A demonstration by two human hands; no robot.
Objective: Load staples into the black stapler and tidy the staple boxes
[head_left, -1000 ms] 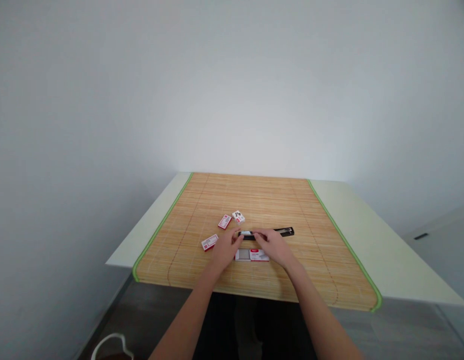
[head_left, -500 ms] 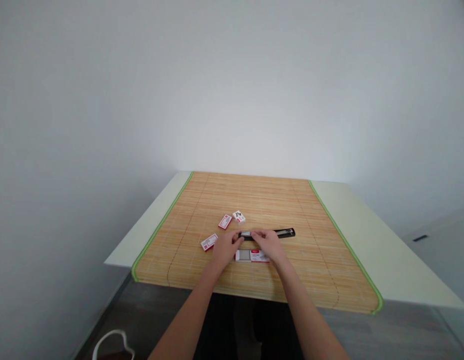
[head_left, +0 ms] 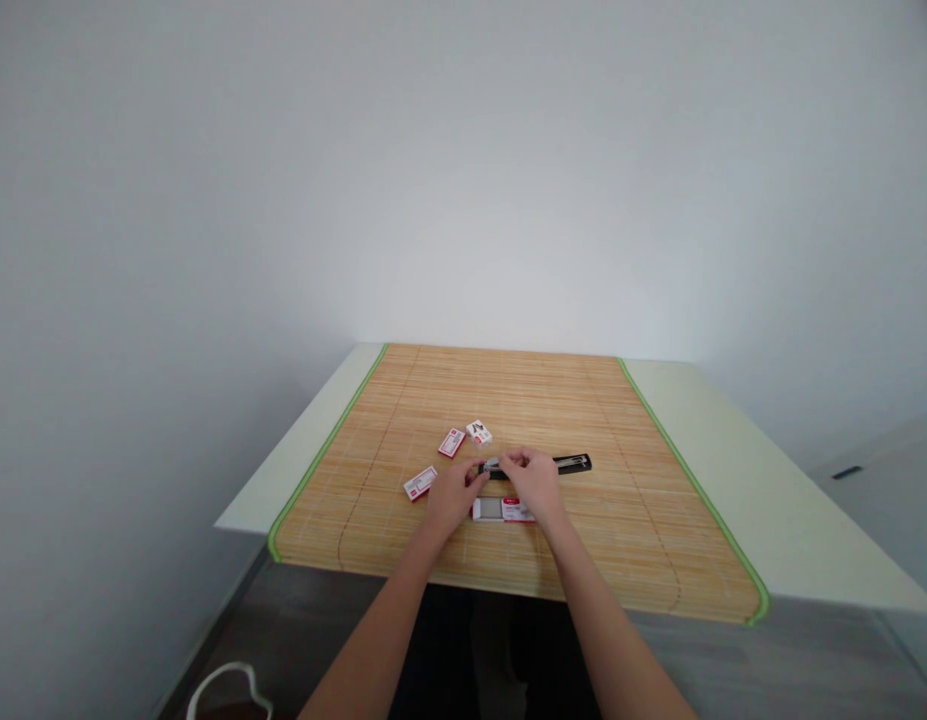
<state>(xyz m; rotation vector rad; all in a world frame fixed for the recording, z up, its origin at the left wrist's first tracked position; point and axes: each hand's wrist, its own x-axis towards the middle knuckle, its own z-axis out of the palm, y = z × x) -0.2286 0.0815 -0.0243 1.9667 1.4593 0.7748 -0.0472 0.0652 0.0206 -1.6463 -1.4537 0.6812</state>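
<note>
A long black stapler (head_left: 572, 464), seemingly opened out flat, lies crosswise on the bamboo mat. My left hand (head_left: 449, 497) grips its left end between thumb and fingers. My right hand (head_left: 533, 478) is closed in a pinch over the stapler's middle, at a small silvery strip (head_left: 492, 464) that looks like staples; its fingertips hide part of it. Just below both hands is a red and white staple box (head_left: 488, 509), slid partly open with grey staples showing. My right wrist covers its right end.
Two red and white boxes (head_left: 421, 483) (head_left: 452, 442) lie left of my hands. A white box with a dark picture (head_left: 479, 433) sits behind them. The green-edged mat (head_left: 508, 390) covers the middle of a white table (head_left: 733, 450) against the wall.
My right hand has risen slightly, and the silvery strip under its fingertips now looks tilted. My left hand stays at the stapler's left end. The view has shifted a little.
</note>
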